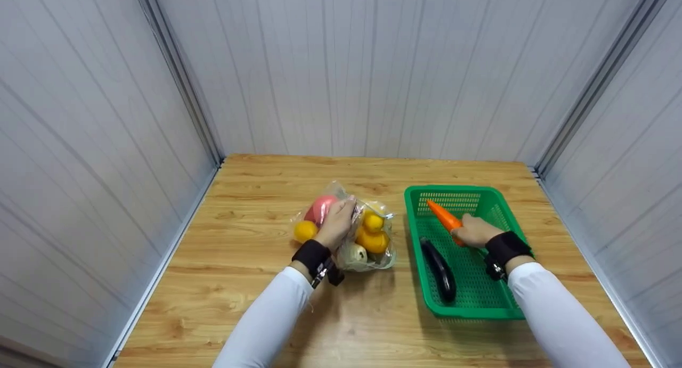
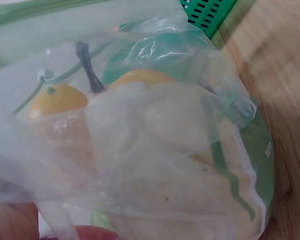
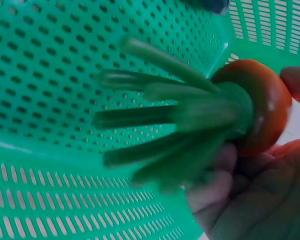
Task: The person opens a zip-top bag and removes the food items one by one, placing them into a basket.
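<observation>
My left hand (image 1: pixel 337 223) grips the edge of a clear plastic bag (image 2: pixel 160 115) lying on the table. Inside the bag show yellow fruit (image 1: pixel 373 240), one with a dark stem in the left wrist view, and a whitish piece (image 1: pixel 356 252). Left of the hand, a pink-red round fruit (image 1: pixel 321 207) and an orange-yellow fruit (image 1: pixel 305 231) sit by clear plastic. Within the green basket (image 1: pixel 479 312), my right hand (image 1: pixel 477 230) holds a carrot (image 1: pixel 442 213) by its thick end. Its green stalks (image 3: pixel 155 120) point away from the fingers in the right wrist view.
A dark eggplant (image 1: pixel 439 270) lies along the basket's left side. The basket stands on the right of the wooden table (image 1: pixel 245 219), a short gap from the bag. Pale panel walls (image 1: pixel 346 70) enclose the back and both sides.
</observation>
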{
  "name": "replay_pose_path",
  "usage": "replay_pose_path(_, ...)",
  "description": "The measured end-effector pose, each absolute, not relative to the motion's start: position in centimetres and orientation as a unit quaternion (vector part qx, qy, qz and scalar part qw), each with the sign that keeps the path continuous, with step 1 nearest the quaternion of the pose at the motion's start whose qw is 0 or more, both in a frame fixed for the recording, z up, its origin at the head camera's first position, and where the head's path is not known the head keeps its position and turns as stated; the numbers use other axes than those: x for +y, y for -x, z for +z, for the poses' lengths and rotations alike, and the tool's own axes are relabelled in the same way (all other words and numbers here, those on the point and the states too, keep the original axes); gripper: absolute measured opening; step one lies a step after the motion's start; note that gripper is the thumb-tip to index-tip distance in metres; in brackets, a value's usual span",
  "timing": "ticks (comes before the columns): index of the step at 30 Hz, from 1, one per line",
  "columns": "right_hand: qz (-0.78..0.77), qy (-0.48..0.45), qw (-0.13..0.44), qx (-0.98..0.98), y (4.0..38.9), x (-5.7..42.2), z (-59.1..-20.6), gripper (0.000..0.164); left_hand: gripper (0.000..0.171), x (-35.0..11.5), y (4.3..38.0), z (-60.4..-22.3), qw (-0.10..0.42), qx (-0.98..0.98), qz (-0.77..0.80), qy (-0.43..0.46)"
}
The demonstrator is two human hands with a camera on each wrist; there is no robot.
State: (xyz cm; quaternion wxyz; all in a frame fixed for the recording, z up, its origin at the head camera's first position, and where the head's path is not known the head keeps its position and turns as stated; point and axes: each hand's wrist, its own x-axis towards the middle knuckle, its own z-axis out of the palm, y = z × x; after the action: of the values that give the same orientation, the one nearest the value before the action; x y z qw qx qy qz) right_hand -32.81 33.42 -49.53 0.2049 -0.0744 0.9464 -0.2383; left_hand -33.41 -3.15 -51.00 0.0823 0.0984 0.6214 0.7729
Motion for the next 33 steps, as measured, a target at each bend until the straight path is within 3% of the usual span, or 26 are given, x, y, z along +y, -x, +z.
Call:
replay_pose_path(9, -0.237, 0.055, 0.296, 0.923, 32.1, 31.4, -50.3, 0.022, 0.049, -3.3, 33.4, -50.9, 0.097, 0.616, 0.775, -0.096)
replay_pose_path(18, -0.23, 0.029, 0.313, 0.921, 31.6, 30.2, -51.6, 0.032, 0.05, -3.3, 33.4, -50.9, 0.089, 0.622, 0.773, -0.094)
replay_pose_path(22, -0.197, 0.056, 0.273, 0.94, 32.0, 29.7, -51.4, 0.013, 0.05, -3.3, 33.3, -50.9, 0.084, 0.626, 0.769, -0.094)
replay_pose_path(29, -0.176, 0.117, 0.091, 0.973, 32.0, 27.1, -48.9, 0.025, 0.051, -3.4, 33.2, -51.0, 0.082, 0.619, 0.774, -0.104)
replay_pose_path(33, -0.226, 0.142, 0.018, 0.963, 31.4, 24.2, -47.5, 0.019, 0.051, -3.3, 33.3, -51.1, 0.078, 0.619, 0.775, -0.101)
